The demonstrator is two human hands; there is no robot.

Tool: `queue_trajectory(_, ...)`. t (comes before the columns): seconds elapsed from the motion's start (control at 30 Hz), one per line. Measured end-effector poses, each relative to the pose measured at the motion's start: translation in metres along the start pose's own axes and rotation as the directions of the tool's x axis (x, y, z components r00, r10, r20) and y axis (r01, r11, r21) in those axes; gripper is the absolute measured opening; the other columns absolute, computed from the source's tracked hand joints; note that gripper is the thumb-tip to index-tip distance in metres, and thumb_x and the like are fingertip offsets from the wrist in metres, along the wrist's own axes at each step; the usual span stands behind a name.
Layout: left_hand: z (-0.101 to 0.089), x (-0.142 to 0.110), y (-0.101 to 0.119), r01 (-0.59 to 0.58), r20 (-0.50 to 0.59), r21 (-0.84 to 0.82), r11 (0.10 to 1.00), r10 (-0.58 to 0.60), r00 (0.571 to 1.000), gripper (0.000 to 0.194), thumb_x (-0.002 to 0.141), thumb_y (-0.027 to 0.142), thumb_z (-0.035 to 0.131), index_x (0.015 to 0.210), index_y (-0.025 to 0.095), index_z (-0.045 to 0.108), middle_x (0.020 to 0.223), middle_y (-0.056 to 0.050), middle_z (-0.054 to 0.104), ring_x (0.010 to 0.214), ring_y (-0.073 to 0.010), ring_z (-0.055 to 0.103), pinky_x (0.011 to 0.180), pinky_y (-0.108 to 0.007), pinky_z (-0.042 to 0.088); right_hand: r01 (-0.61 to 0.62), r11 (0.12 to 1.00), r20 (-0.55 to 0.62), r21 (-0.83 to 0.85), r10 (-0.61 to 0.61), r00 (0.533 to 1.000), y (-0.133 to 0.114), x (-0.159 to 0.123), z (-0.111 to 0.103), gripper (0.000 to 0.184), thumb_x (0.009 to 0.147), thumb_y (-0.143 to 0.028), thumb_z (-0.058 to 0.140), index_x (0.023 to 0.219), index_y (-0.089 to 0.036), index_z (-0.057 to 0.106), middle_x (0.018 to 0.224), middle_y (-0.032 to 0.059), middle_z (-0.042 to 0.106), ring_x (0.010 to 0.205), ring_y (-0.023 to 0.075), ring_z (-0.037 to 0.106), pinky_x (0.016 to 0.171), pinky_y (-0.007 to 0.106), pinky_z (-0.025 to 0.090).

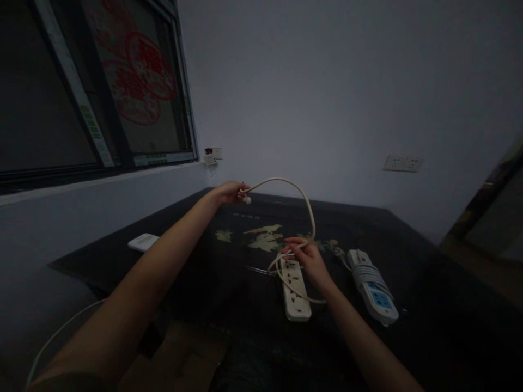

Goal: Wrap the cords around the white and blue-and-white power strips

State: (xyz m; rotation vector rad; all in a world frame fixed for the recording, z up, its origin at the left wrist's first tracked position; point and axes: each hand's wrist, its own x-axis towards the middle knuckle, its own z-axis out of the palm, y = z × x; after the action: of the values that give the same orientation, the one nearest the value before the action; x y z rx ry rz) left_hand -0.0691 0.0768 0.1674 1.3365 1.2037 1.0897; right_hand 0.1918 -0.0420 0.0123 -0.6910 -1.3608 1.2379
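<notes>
A white power strip (pixel 297 305) lies on the dark table, its sockets facing up. Its cream cord (pixel 309 207) rises in an arch between my two hands, and loose loops of it cross the strip. My left hand (pixel 231 192), stretched far forward, is closed around the cord near its end, where a small pale piece, apparently the plug (pixel 247 200), hangs below the fingers. Just above the strip's far end, my right hand (pixel 308 258) pinches the cord; part of its grip is hidden by the hand itself.
A second power strip (pixel 382 305), wound with its own cord, lies to the right on the table (pixel 229 283). At the left is a flat white object (pixel 143 242). Wall sockets (pixel 403 163) sit behind on the right, and others (pixel 213 156) by the window corner.
</notes>
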Motion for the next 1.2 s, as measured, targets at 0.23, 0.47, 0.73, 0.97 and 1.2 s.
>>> queue_trajectory(0.23, 0.007, 0.004, -0.032, -0.239, -0.012, 0.483, 0.842, 0.279, 0.96, 0.024, 0.094, 0.024, 0.037, 0.093, 0.014, 0.059, 0.053, 0.003, 0.047, 0.045, -0.0095, 0.04, 0.049, -0.02, 0.03, -0.01, 0.994, 0.103, -0.11, 0.021, 0.995, -0.008, 0.004, 0.002, 0.026, 0.079, -0.041, 0.063, 0.094, -0.019, 0.061, 0.081, 0.0042, 0.07, 0.078, 0.0187, 0.067, 0.07, 0.032, 0.055)
queue_trajectory(0.47, 0.013, 0.001, -0.098, -0.287, 0.036, 0.76, 0.583, 0.403, 0.914, 0.022, 0.092, 0.037, 0.044, 0.092, 0.019, 0.058, 0.074, -0.006, 0.062, 0.073, -0.0205, 0.058, 0.067, -0.026, 0.035, 0.211, 0.789, 0.283, -0.577, -0.05, 0.958, -0.034, -0.018, 0.028, 0.021, 0.089, -0.019, 0.045, 0.097, -0.016, 0.064, 0.086, 0.0056, 0.068, 0.08, 0.0168, 0.063, 0.073, 0.029, 0.048)
queue_trajectory(0.73, 0.006, 0.0, -0.153, -0.196, -0.021, 0.836, 0.512, 0.388, 0.921, 0.032, 0.097, 0.031, 0.028, 0.093, 0.017, 0.056, 0.08, -0.007, 0.064, 0.071, -0.0184, 0.059, 0.065, -0.026, 0.037, 0.312, 0.526, 0.374, -0.791, 0.012, 0.927, -0.037, -0.056, 0.067, 0.041, 0.082, 0.002, 0.039, 0.109, -0.017, 0.062, 0.106, 0.0066, 0.068, 0.102, 0.0177, 0.061, 0.089, 0.029, 0.044)
queue_trajectory(0.97, -0.004, -0.003, -0.173, -0.106, -0.059, 0.853, 0.51, 0.297, 0.953, 0.034, 0.098, 0.028, 0.022, 0.097, 0.015, 0.053, 0.084, -0.008, 0.065, 0.072, -0.0167, 0.06, 0.064, -0.025, 0.04, 0.454, 0.216, 0.483, -0.864, 0.103, 0.87, -0.018, -0.077, 0.087, 0.028, 0.091, -0.01, 0.044, 0.112, -0.018, 0.06, 0.109, 0.0069, 0.065, 0.103, 0.0204, 0.057, 0.084, 0.031, 0.048)
queue_trajectory(1.2, -0.012, -0.001, -0.19, -0.011, -0.021, 0.902, 0.432, 0.069, 0.997, 0.025, 0.095, 0.028, 0.035, 0.111, 0.015, 0.048, 0.082, -0.009, 0.068, 0.072, -0.0194, 0.065, 0.066, -0.027, 0.044, 0.527, 0.076, 0.532, -0.846, 0.158, 0.832, 0.005, -0.089, 0.097, 0.02, 0.092, -0.016, 0.047, 0.106, -0.016, 0.061, 0.111, 0.009, 0.063, 0.111, 0.0239, 0.052, 0.082, 0.034, 0.051)
